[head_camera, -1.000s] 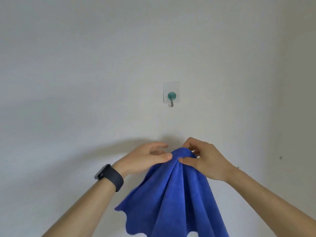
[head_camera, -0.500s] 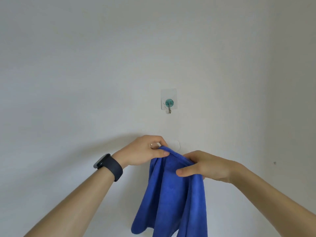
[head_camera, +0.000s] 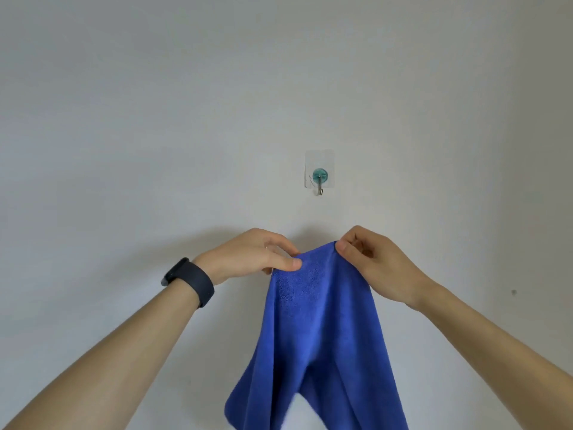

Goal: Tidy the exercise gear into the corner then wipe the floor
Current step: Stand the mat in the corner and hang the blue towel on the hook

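A blue cloth (head_camera: 316, 330) hangs down in front of a white wall, held up by its top edge. My left hand (head_camera: 251, 256), with a dark band on its wrist, pinches the left end of that edge. My right hand (head_camera: 378, 265) pinches the right end, slightly higher. A clear adhesive hook (head_camera: 319, 175) with a teal centre and a small metal prong is stuck to the wall a little above and between my hands. The hook holds nothing. The cloth's lower end runs out of the bottom of the frame.
The white wall (head_camera: 155, 119) fills the view. A vertical corner with a second wall (head_camera: 545, 181) lies at the right, and a small dark mark (head_camera: 513, 292) sits on the wall right of my forearm.
My hands have moved apart along the cloth's top edge, spreading it flatter. My right hand rose from lower on the cloth to the top edge.
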Available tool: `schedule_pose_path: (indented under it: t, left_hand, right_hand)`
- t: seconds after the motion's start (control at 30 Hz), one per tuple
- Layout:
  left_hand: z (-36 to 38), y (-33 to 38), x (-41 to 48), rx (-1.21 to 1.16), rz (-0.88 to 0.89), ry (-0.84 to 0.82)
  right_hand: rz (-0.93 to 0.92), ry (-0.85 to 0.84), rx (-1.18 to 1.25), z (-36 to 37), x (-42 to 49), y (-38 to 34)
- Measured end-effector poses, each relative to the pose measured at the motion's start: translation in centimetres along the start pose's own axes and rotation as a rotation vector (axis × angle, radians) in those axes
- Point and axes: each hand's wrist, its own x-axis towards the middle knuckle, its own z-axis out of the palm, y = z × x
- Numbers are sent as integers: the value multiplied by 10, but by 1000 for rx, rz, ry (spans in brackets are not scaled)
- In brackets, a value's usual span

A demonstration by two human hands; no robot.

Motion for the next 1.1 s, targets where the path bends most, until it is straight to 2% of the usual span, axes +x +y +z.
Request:
schedule_pose_path:
  t: [0.17,0.37,0.5,0.63,0.8,0.97,1.1]
  left_hand:
    - [24,2,2,-104,74,53]
    - [24,10,7,-221,145,185]
    - [30,15,6,-149,177,139]
    - [34,16,14,-43,203,293]
    - [29,11,24,79,228,436]
    - [16,10,37,430,286,588]
    - [-2,26,56,545,338,754]
  right_hand:
    - [-56,58,7,11,5,-4]
    - [-94,28,21,8,9,-5]
    - [-80,1,83,3,12,-6]
    - [-34,-43,156,1,13,-8]
    - [35,-121,10,-3,13,6]
    - [-3,155,-57,-13,25,7]
    - [-117,372,-126,-23,56,-10]
